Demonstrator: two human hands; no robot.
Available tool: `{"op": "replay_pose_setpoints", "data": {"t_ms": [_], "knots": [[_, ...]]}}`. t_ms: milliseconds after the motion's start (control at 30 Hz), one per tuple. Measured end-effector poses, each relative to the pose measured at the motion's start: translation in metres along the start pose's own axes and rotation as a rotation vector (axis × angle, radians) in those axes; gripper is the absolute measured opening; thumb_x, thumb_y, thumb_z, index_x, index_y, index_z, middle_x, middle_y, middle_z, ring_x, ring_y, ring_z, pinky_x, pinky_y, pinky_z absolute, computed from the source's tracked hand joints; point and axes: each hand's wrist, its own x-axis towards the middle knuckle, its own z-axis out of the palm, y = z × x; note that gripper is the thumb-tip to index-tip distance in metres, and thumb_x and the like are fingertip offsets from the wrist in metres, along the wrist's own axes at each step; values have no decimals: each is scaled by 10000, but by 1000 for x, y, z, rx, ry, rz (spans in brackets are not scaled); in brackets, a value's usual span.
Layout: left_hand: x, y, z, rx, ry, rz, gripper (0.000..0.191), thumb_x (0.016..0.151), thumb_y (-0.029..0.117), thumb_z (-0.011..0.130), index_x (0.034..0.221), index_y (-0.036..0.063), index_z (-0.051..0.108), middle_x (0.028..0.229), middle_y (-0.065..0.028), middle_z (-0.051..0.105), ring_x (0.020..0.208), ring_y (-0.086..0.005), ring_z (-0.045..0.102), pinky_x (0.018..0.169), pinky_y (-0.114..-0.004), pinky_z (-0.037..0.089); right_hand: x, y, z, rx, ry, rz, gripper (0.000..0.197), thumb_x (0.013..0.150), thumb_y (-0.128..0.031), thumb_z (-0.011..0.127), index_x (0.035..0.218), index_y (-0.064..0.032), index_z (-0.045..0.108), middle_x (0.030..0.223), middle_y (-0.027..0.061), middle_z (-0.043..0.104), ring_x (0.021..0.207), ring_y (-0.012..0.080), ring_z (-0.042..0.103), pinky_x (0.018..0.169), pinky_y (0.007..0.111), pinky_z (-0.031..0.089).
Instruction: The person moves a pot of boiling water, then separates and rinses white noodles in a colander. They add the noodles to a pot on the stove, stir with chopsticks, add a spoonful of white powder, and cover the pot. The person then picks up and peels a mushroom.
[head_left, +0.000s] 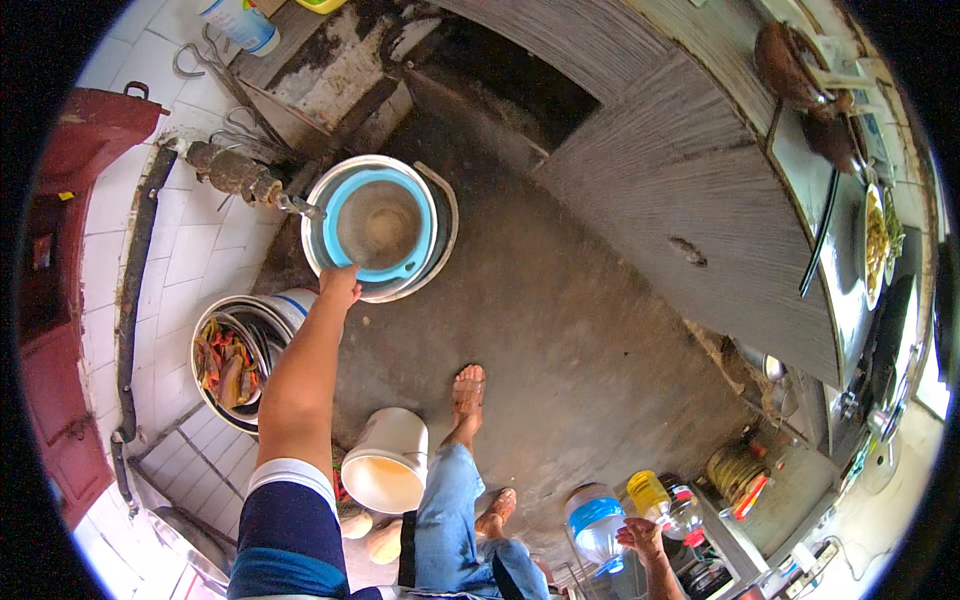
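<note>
My left hand (342, 285) grips the edge of a blue-rimmed round sieve (381, 274), whose middle looks brownish and mesh-like. The sieve lies within the outline of a pale-rimmed round bucket (315, 271); whether it rests on the bucket or is held above it, I cannot tell. A thickly crusted tap (240, 174) juts from the tiled wall, its spout reaching over the bucket's rim. At the lower right, my right hand (641, 537) holds nothing, fingers apart, and appears near a large clear plastic bottle (595, 525) with a blue band.
Left of my forearm stands a pot (281, 319) holding a bowl of dark red and brown pieces (227, 364). A white plastic bucket (386, 480) stands near my leg. Bottles of yellow oil (646, 495) stand lower right. A wooden-fronted counter (660, 210) bounds the right, bearing a plate of food (874, 247).
</note>
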Motion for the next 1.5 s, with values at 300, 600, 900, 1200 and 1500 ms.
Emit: {"op": "replay_pose_setpoints", "data": {"t_ms": [300, 600, 900, 1200, 1500], "knots": [[-152, -23, -16, -95, -214, 403, 278, 912, 70, 560, 1118, -96, 477, 983, -214, 595, 719, -283, 652, 594, -384, 631, 8, 61, 35, 139, -66, -74, 300, 911, -245, 675, 1033, 27, 634, 844, 169, 699, 733, 251, 704, 672, 374, 602], [-449, -163, 34, 349, -715, 532, 183, 896, 49, 596, 1043, -55, 564, 941, -166, 653, 718, -262, 691, 514, -375, 624, -55, 20, 47, 468, -89, -364, 424, 967, -266, 588, 1290, 1, 523, 1050, 132, 678, 853, 228, 689, 746, 365, 589], [-640, -345, 38, 835, -1061, 773, 252, 870, 95, 672, 993, -89, 550, 840, -154, 654, 649, -265, 692, 558, -374, 627, -135, 100, -33, 651, 2, -807, 617, 904, -304, 669, 1406, -24, 445, 1169, 91, 638, 898, 160, 643, 767, 312, 547], [-784, -472, 14, 808, -1423, 489, 369, 902, 200, 625, 1205, 3, 547, 1048, -117, 653, 778, -208, 687, 591, -325, 603, -144, 223, -61, 1165, 249, -950, 578, 879, -171, 703, 1371, 36, 481, 1209, 97, 633, 1068, 163, 599, 871, 331, 523], [-845, -599, 59, 1147, -1594, 428, 763, 853, 105, 542, 1522, 64, 178, 1259, -177, 535, 912, -221, 660, 593, -339, 590, -154, 342, -98, 1469, 467, -823, 442, 907, -217, 647, 1288, -18, 539, 1053, 64, 671, 913, 157, 652, 729, 316, 575]]}}
